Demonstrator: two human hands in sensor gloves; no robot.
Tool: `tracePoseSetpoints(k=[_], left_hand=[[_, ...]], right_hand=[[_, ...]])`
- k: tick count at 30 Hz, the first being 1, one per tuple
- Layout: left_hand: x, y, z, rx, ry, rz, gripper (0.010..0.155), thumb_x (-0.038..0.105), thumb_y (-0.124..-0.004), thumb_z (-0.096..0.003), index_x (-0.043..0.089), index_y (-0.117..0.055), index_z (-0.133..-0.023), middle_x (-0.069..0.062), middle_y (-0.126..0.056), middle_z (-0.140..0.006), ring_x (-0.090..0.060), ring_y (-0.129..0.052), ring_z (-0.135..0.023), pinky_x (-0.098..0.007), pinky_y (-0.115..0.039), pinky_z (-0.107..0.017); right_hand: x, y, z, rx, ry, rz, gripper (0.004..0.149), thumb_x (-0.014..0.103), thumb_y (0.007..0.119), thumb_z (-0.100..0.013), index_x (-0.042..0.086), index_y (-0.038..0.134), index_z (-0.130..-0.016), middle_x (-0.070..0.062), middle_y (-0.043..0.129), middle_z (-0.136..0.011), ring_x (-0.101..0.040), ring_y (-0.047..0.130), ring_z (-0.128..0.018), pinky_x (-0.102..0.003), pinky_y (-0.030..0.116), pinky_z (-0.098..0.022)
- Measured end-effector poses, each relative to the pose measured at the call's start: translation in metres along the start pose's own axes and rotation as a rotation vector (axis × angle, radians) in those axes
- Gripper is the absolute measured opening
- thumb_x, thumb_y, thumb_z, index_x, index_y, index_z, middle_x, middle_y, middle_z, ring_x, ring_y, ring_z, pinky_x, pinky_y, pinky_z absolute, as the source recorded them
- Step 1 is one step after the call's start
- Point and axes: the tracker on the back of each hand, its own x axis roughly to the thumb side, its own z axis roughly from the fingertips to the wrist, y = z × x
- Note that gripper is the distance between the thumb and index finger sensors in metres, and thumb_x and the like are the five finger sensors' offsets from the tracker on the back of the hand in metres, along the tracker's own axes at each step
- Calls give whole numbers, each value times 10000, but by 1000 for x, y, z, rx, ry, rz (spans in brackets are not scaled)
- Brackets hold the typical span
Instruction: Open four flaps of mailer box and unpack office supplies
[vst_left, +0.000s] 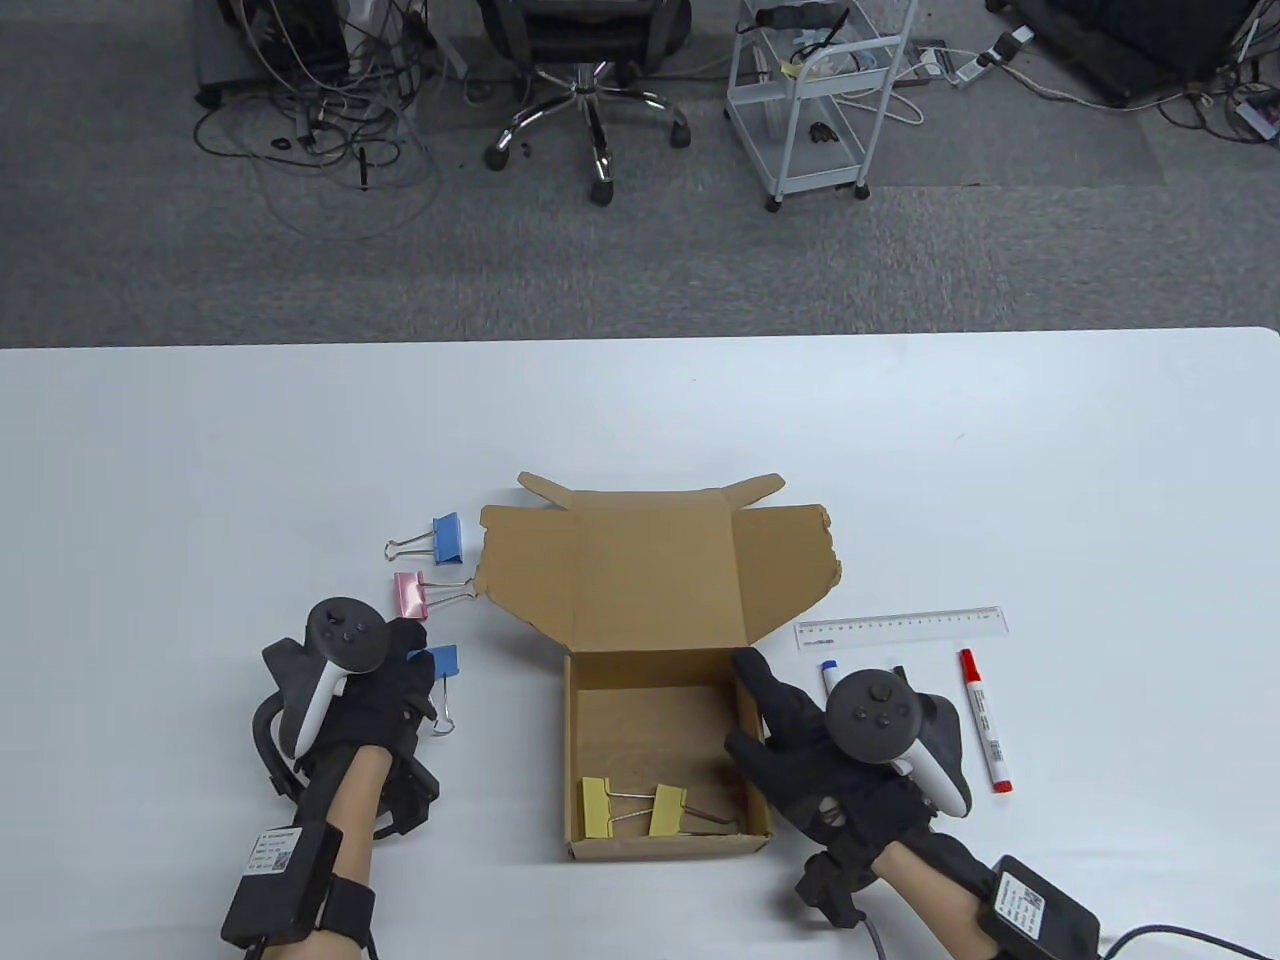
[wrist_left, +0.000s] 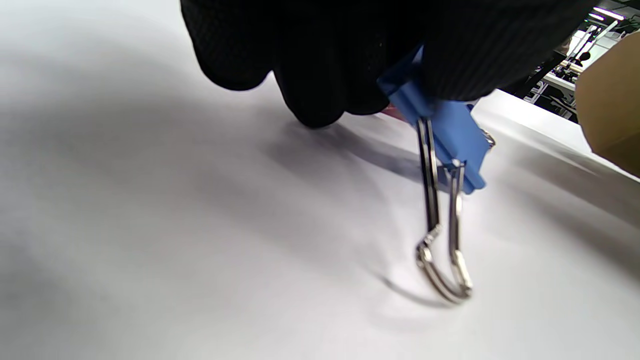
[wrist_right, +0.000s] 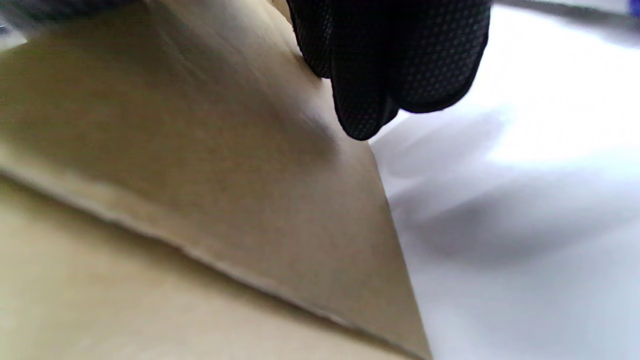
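Two yellow binder clips (vst_left: 632, 808) lie in the open mailer box (vst_left: 590, 700); left hand (vst_left: 375, 690) pinches a blue binder clip (wrist_left: 452, 135); right hand (vst_left: 800, 745) rests straight-fingered on the box's right wall.

Table (vst_left: 200, 450): lying white across the near half of the table view.
Chair (vst_left: 590, 90): standing on the grey carpet (vst_left: 640, 260) beyond the table.
Cart (vst_left: 815, 100): sitting just right of the chair.
Cables (vst_left: 310, 130): trailing over the carpet at far left.
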Motion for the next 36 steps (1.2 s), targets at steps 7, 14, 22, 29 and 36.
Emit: tracePoseSetpoints(k=[7,14,22,29,36], left_hand=[[-2,15,20,40,-6,47,513,534,-828,-524,447,-688,-1010,113,-740,-1075,-156,-845,-952,-352,-734,-673],[16,51,63,82,-112,213,531,559,-827,-521,428,-692,-1017,96,-754,-1063,-164,-875,-926,-351,-748,-660],[74,83,111,165,-332,256,498,580,-825,-516,421,-755,-983,102,-850,-985,-150,-956,-840,-335,-793,-616],[136,62,136,14,-502,196,524,615,-812,-518,413,-755,-998,93,-895,-958,-149,-1013,-791,-303,-847,-568],[171,0,132,-340,-519,61,641,621,-770,-541,344,-593,-1091,30,-816,-1033,-191,-995,-850,-308,-881,-562]], right_hand=[[0,0,0,1,0,-1,692,702,684,-491,572,255,-1019,-84,558,-1109,-239,888,-764,-391,826,-540],[0,0,0,0,-1,1,691,703,680,-492,572,252,-1019,-84,559,-1108,-239,885,-767,-391,825,-541],[0,1,0,6,-2,-4,694,707,674,-493,573,241,-1018,-91,560,-1105,-239,885,-767,-391,825,-540],[0,1,0,7,-2,-2,693,707,671,-495,573,238,-1018,-97,571,-1100,-238,889,-761,-389,827,-537],[0,1,0,2,1,3,693,708,673,-493,573,242,-1019,-97,586,-1095,-237,892,-758,-389,829,-534]])
